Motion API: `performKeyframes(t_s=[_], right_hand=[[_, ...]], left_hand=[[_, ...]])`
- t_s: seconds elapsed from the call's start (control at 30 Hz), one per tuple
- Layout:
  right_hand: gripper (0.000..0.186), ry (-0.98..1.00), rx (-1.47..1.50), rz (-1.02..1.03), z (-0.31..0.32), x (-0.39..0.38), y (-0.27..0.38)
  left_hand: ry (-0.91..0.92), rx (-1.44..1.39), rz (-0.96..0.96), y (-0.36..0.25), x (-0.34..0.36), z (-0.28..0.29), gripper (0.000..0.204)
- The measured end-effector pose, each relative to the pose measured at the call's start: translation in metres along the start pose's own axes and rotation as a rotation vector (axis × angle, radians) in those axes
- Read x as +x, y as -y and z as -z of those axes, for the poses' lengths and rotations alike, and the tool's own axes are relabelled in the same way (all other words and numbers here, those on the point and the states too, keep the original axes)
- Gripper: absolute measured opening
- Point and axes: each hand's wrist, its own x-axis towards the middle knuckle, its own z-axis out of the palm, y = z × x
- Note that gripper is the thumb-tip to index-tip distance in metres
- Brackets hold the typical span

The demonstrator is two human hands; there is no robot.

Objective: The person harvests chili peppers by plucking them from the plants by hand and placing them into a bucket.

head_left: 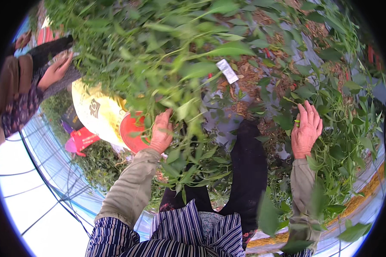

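My left hand (161, 133) reaches into leafy green plants (188, 103) beside a red bucket (131, 133). Leaves cover its fingertips, so what they touch, if anything, is hidden. To the right, my right hand (305, 130) is among more plants with its fingers stretched upward and slightly apart. A small bright green bit shows by its thumb side; its kind is unclear. Both forearms are in tan sleeves. The plants in front of my left hand are blurred, and a few small red spots, perhaps peppers, show among the leaves.
A yellow and white sack (96, 112) lies against the bucket. Another person's hand (55, 72) and dark floral sleeve (21, 105) are at the left. A white paper strip (227, 71) sits over brown litter. Pink-red plastic (82, 140) lies at lower left, near bluish sheeting.
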Motion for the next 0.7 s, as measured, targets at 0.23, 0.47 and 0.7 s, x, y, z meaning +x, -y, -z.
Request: performKeyframes(t_s=[0.23,0.47,0.7], right_hand=[[0.021,0.011,0.769,0.043,0.057,-0.025,0.192],[0.052,0.203,0.803,0.46,0.148,-0.063,0.333],[0.044,0.807,0.694,0.345,0.126,-0.117,0.4]], left_hand=[[-0.215,-0.493,-0.1,-0.047,-0.037,0.083,0.04],[-0.02,-0.535,-0.235,-0.023,-0.108,0.15,0.043],[0.142,-0.364,-0.163,0.034,-0.176,0.157,0.042]])
